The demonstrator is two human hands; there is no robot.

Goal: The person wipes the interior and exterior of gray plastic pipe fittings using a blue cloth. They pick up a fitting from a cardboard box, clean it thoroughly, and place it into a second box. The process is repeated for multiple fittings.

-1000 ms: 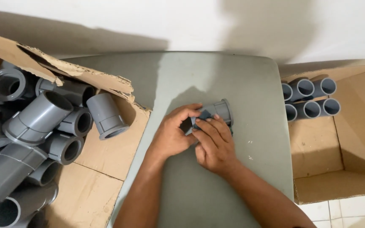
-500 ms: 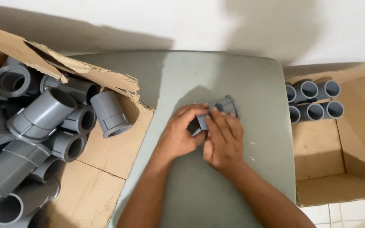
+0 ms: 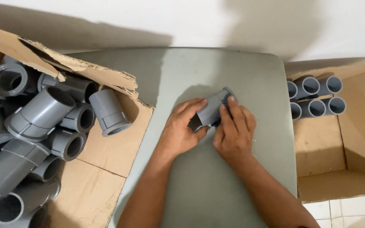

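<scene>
Two hands meet on one grey plastic pipe fitting [image 3: 214, 108] at the middle of the grey-green worktop [image 3: 233, 185]: the left hand [image 3: 182, 128] cups its near end, the right hand [image 3: 234, 131] presses fingers along its smooth barrel, steadying it tilted. Loose matching fittings [image 3: 43, 114] fill a torn cardboard box [image 3: 93, 169] left; the right box [image 3: 339, 160] has six in neat rows [image 3: 315, 99].
</scene>
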